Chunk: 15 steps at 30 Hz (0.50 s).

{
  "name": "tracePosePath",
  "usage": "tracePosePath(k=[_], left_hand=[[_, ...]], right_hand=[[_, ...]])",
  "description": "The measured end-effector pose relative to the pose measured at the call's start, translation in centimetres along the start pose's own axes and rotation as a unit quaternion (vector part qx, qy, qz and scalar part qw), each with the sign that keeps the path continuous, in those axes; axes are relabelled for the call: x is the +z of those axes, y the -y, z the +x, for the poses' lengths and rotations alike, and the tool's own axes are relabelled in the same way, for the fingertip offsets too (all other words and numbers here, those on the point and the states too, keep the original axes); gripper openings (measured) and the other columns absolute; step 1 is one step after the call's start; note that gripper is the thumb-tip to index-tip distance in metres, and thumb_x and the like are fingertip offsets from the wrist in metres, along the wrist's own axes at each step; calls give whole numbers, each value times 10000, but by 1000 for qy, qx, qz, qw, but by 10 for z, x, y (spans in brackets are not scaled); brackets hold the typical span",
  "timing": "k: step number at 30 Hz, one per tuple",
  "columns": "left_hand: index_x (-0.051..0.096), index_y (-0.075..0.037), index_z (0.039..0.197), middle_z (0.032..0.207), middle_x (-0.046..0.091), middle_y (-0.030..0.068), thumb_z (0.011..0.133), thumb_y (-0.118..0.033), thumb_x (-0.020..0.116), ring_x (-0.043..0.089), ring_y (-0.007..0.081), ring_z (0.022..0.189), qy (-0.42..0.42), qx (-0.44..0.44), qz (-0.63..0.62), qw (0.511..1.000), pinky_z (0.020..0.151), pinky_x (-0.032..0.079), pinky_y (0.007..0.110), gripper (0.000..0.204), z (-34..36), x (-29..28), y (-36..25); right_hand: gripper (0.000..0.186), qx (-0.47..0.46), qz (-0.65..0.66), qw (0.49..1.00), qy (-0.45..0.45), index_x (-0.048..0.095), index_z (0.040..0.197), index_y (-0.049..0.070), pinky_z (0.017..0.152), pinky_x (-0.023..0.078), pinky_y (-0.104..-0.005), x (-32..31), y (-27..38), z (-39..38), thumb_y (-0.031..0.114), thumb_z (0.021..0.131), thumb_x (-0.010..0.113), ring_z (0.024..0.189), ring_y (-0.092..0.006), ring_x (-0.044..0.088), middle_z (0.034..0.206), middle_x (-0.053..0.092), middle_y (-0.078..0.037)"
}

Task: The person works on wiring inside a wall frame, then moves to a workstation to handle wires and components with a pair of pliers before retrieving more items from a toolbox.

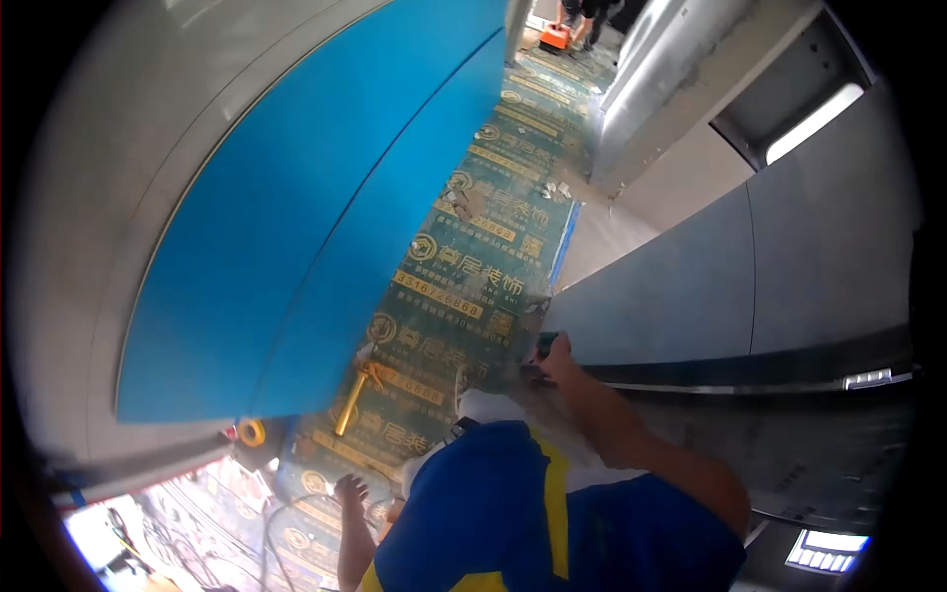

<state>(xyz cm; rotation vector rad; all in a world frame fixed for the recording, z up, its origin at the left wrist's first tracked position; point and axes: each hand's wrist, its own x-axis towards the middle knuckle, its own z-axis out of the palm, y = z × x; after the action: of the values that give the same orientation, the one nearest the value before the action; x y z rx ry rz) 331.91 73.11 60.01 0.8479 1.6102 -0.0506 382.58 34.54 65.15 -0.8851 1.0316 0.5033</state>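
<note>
My right hand [554,357] reaches forward to the lower left corner of the grey wall panel [651,286]. Its fingers are closed round a small dark green object [546,342], mostly hidden by the hand, so I cannot tell its kind. At my left side, low over the floor, my left hand [350,488] has its fingers apart and holds nothing. Ahead of that hand, a tool with a yellow handle [350,403] lies on the floor sheet; its head is too blurred to name.
Green printed protective sheeting [473,247] covers the corridor floor, with debris [557,189] on it. A large blue panel [306,217] stands along the left. By its lower edge is a yellow tape roll [253,432]. A thin cable [268,533] trails near my left arm. Far ahead, another person handles an orange object [555,37].
</note>
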Motion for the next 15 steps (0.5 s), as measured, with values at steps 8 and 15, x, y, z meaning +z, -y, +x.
tracePosePath(k=[8, 15], left_hand=[[546, -109, 1205, 989, 684, 107, 959, -248, 548, 659, 235, 660, 146, 28, 219, 964, 544, 517, 346, 283, -7, 163, -114], [581, -125, 1138, 932, 667, 98, 962, -299, 512, 650, 249, 677, 146, 10, 418, 896, 551, 515, 420, 257, 65, 239, -242]], right_hand=[[378, -39, 65, 983, 168, 602, 1055, -1, 613, 545, -347, 131, 162, 24, 340, 947, 481, 804, -283, 638, 911, 638, -150], [407, -90, -233, 965, 76, 600, 1106, 65, 655, 541, -431, 90, 169, 91, 415, 983, 430, 826, -261, 660, 970, 646, -121]])
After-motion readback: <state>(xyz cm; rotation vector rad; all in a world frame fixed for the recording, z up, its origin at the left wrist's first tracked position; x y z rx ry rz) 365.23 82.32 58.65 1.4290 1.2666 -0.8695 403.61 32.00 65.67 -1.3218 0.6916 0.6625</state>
